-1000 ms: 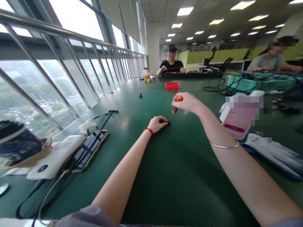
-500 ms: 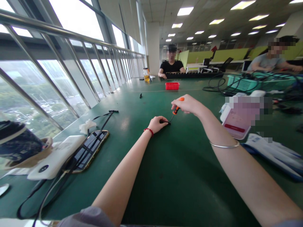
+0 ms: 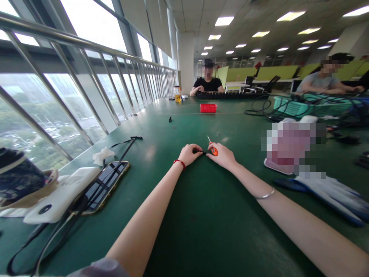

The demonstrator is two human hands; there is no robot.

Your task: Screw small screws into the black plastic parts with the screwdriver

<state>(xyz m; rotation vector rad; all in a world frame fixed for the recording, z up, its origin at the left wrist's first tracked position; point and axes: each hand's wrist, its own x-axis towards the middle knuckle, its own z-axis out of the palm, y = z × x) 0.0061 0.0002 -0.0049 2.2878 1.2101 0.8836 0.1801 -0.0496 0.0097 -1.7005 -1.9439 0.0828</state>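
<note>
Black, probably hard plastic, the small part [image 3: 204, 152] is at or just above the table [image 3: 198, 231], between the person's 2 hands. The left hand [image 3: 189, 154] has its fingers pinching the part from the left, leaving only the right end exposed. It should be light and stiff, hard to crush but easy to drop, being so little; a fingertip pinch across its sides looks the surest hold.

The right hand [image 3: 225, 156] has its fingers curled around the orange handle of a screwdriver [image 3: 214, 151], whose thin shaft slants up and away from the person, clear of the part. Those fingertips come close to the part's free end; whether they touch it I cannot tell. The screwdriver is likely the heavier of the 2, its thick handle easier to grasp than its slick shaft.
</note>
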